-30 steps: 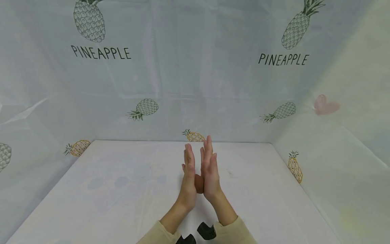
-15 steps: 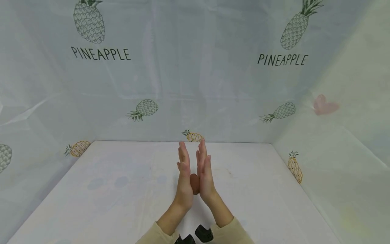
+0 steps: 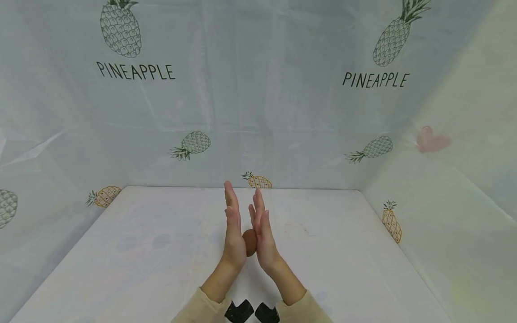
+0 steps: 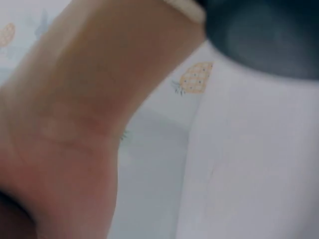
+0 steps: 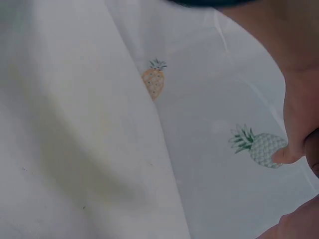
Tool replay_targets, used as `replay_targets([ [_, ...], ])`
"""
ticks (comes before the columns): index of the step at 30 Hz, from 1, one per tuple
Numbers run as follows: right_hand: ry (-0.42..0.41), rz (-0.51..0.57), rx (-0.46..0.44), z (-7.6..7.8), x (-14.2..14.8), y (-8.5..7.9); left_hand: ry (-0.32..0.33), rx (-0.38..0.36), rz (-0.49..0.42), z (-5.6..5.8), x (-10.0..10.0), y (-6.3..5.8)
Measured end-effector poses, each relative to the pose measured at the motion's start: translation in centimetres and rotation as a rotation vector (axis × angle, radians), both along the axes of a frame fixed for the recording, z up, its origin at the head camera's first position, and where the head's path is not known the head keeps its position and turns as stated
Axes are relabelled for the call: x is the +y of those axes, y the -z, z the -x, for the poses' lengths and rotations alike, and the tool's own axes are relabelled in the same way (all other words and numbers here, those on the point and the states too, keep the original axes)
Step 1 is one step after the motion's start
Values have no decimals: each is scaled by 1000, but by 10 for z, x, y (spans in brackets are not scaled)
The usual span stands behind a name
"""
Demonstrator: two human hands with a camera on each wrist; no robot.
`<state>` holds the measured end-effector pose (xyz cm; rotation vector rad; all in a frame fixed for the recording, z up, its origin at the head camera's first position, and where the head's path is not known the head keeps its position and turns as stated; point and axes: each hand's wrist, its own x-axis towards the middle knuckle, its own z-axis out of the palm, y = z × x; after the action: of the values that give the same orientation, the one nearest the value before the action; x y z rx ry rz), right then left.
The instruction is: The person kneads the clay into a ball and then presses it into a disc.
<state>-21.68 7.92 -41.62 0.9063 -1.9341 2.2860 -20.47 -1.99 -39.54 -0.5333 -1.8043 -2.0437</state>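
A brown, egg-shaped thing is held between my two facing palms, over the white table. My left hand presses it from the left, its fingers straight and pointing away from me. From the other side my right hand presses too, fingers straight, their tips a little lower in the view than the left ones. The left wrist view shows the heel of the left hand and a dark piece of the brown thing in the corner. At the right edge of the right wrist view, the brown thing is partly visible.
The white tabletop spreads out under the hands. Pale sheeting printed with pineapples hangs behind and on both sides. A black wrist mount sits at the left cuff and another black mount at the right cuff.
Both hands have moved left together with the brown thing. The left fingertips have slid forward past the right ones, which have drawn back. More of the brown thing shows, and it looks rounder.
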Motion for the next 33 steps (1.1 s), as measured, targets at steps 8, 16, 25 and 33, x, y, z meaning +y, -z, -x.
replay_targets([
  [8, -3, -4, 3, -6, -6, -4, -68, -15, -23, 11, -10, 1],
  [16, 27, -39, 25, -13, -9, -10, -113, -51, 17, 23, -16, 10],
  [25, 60, -25, 47, -14, -9, -12, -107, -134, 71, 27, -13, 20],
  [33, 95, -10, 53, -13, -3, -15, -60, -119, 118, 24, -3, 26],
])
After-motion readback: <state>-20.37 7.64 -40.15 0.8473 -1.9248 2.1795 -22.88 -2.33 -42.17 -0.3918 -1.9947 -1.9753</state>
